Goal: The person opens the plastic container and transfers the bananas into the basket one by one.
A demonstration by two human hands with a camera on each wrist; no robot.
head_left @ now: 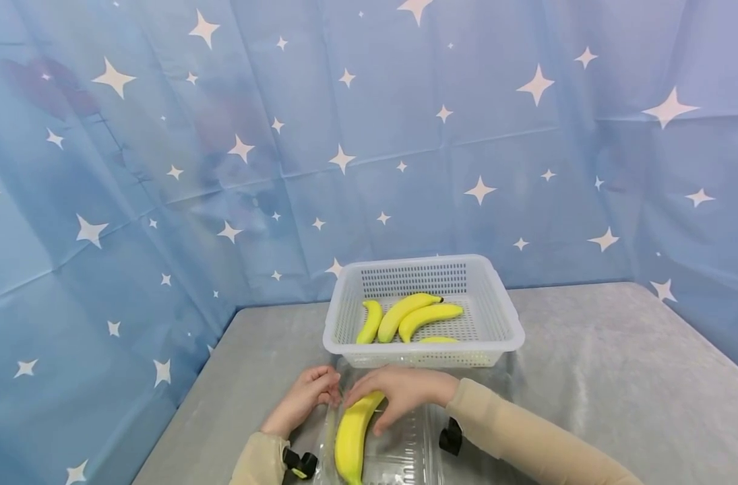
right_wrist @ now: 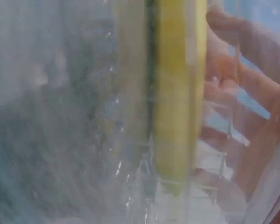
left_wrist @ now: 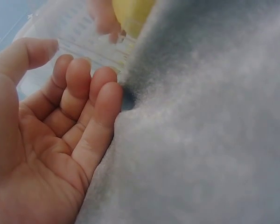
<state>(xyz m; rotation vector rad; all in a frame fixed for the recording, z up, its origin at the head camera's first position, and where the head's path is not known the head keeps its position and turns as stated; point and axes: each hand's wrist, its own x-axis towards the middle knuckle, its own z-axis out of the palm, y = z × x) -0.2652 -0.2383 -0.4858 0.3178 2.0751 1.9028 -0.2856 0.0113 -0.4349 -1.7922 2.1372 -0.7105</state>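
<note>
A yellow banana [head_left: 352, 441] lies lengthwise along the left side of a clear plastic container [head_left: 399, 455]. Over the banana's far end reaches my right hand [head_left: 399, 392], fingertips right at its top and the thumb a little apart on its right side. Through clear plastic, the right wrist view shows the banana [right_wrist: 177, 93] beside the loosely bent fingers [right_wrist: 259, 84]. My left hand [head_left: 308, 397] is by the container's far left edge. Its fingers are loosely curled with nothing held, as the left wrist view shows the palm [left_wrist: 46, 154].
Behind the hands stands a white perforated basket [head_left: 508, 323] with several bananas [head_left: 408, 313] in it. A grey cloth-covered table [head_left: 611, 364] carries everything. Blue star-patterned curtains [head_left: 405, 202] rise at the back and sides. Each wrist wears a small black camera [head_left: 451, 436].
</note>
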